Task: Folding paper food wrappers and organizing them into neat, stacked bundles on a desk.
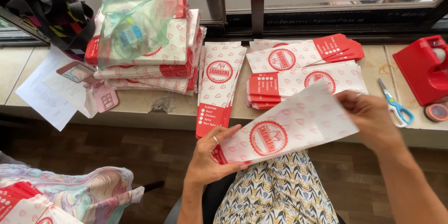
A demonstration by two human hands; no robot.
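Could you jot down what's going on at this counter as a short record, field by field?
Left hand: left hand grips the red end of a paper sleeve
Right hand: right hand holds the sleeve's other end
Sleeve: white with red round stamp, held flat above the lap
Counter: stone ledge by a window
Stacks: sleeve stacks lie ahead of the hands, tall pile at far left under a green plastic bag
Tools: scissors with blue handles, red tape dispenser at right
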